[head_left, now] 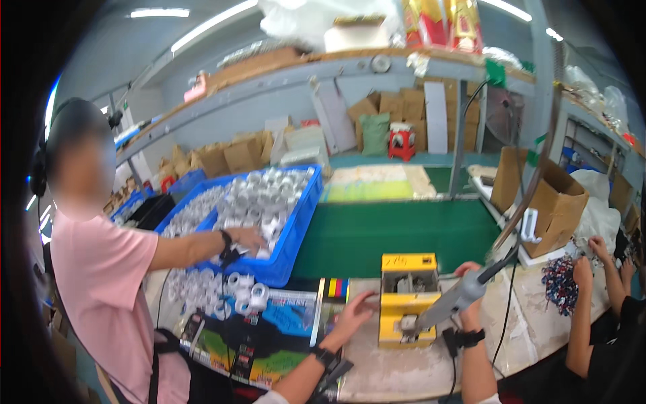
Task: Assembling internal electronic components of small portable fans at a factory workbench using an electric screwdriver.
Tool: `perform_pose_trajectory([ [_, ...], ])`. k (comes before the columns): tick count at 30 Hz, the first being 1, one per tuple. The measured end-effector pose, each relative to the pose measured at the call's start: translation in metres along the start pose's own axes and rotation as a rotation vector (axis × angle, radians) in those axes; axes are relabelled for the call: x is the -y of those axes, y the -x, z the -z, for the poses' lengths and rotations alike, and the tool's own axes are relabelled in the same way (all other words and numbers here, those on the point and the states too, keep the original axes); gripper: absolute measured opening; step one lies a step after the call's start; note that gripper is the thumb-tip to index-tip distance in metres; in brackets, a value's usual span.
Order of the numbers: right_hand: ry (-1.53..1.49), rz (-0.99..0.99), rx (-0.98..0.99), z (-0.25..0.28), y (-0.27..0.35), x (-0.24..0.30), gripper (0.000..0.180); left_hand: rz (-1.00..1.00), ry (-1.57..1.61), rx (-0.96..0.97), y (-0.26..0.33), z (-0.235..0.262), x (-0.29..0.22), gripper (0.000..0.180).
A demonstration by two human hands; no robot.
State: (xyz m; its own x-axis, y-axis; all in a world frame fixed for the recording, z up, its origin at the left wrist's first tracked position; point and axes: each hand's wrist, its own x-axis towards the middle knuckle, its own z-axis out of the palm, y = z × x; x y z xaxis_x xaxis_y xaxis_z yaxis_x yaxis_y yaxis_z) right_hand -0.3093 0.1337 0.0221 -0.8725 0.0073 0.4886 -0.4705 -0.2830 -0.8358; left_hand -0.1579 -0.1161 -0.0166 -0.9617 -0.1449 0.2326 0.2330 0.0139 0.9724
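Note:
A yellow box-shaped holder (410,261) stands on the worktable before me, with grey parts in its open compartment. My left hand (354,318) is at its left side, fingers stretched toward the yellow wall; whether they touch it I cannot tell. A grey cylindrical power tool (452,300) with a dark cord slants across the holder's right side, its lower end over the front part. My right hand (473,311) is just behind the tool, which hides most of its fingers, so its grip does not show. Both wrists wear black bands.
To the left, a person in pink reaches into a blue tray (296,232) of white ring-shaped parts. Loose white rings (239,293) lie on printed mats. A green conveyor belt (397,229) runs behind. At right are a cardboard box (548,209), a pile of small parts (565,283) and another person's hands.

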Motion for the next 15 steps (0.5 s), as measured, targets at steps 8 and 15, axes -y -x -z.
perform_pose_trajectory([
  [8,-0.274,0.646,0.218,0.016,0.046,0.21,0.018,0.139,0.06,-0.04,-0.005,0.012,0.028,0.041],
  [15,0.302,1.101,0.298,0.052,0.034,0.323,0.081,0.176,0.026,-0.116,-0.02,0.023,0.043,0.037],
])
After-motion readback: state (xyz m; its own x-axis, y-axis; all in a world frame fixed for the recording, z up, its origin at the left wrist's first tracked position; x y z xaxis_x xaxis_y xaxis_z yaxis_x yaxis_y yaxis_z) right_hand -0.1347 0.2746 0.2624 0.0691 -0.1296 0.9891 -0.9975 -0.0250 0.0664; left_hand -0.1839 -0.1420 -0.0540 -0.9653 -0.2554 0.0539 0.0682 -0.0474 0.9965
